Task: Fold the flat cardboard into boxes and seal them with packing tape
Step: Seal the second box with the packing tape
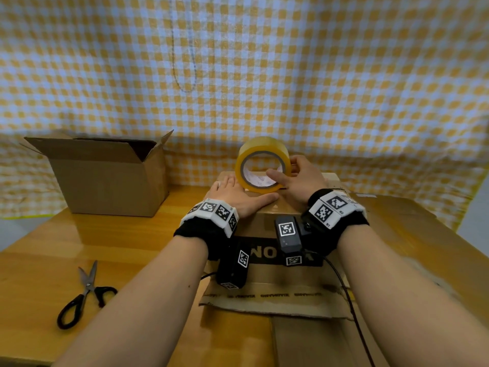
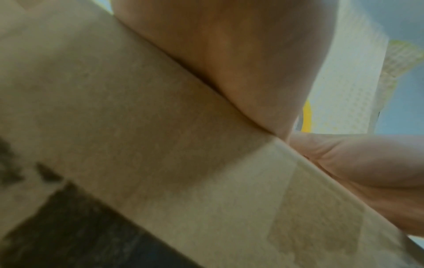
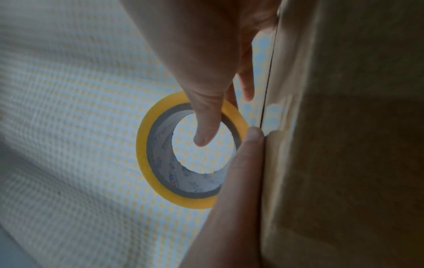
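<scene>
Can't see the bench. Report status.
Left hand flat on box top. Right hand grips tape roll, standing on box. Scissors lie clear, left.

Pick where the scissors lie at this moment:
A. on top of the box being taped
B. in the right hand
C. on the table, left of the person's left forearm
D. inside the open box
C: the scissors lie on the wooden table, apart from both hands; the right hand holds the tape roll.

Left hand (image 1: 232, 193) flat, palm down, right hand (image 1: 296, 178) fingers curled
</scene>
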